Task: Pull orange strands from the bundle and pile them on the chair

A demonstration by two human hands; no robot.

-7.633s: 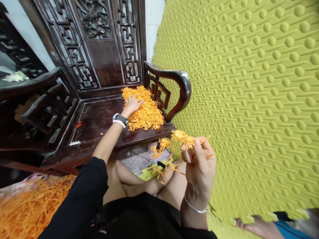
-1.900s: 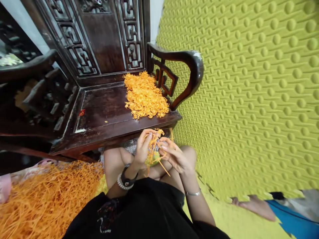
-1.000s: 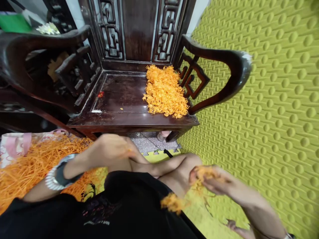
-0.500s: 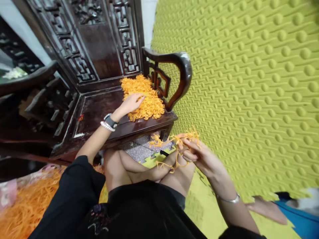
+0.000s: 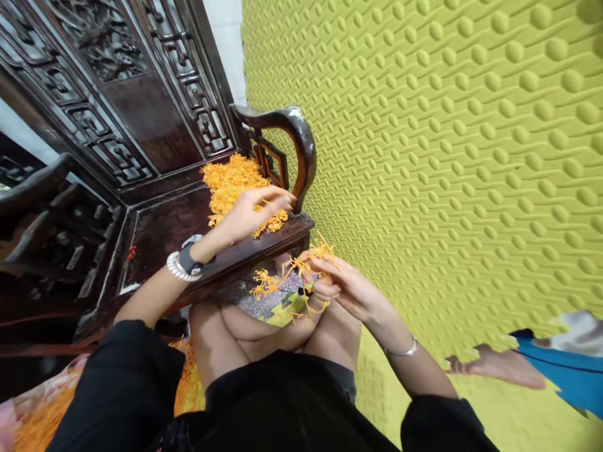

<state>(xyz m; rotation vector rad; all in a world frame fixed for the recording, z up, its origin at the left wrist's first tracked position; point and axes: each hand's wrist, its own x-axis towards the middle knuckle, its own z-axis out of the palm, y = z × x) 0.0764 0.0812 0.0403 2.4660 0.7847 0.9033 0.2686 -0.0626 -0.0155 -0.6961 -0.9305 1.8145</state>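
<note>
We find no readable text, labels, brands, numbers or signs anywhere. The carved wooden chair [image 5: 155,125] bears only fretwork patterns, not letters. The green foam mat [image 5: 447,157] shows embossed dots and lines only. The wristwatch [image 5: 188,257] face is turned away, nothing legible. Pale marks on the black garment [image 5: 179,433] are too dim to read.

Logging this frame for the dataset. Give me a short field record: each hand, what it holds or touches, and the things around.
left hand: left hand over the orange pile on the chair seat, fingers loosely curled; contact unclear
right hand: right hand pinching a bunch of orange strands above the lap
chair: dark carved wood, armrest just beyond the pile
wrists: watch and bead bracelet on left, bangle on right
floor: green foam mat; more orange strands at lower left
other person: a bare foot at right
</note>
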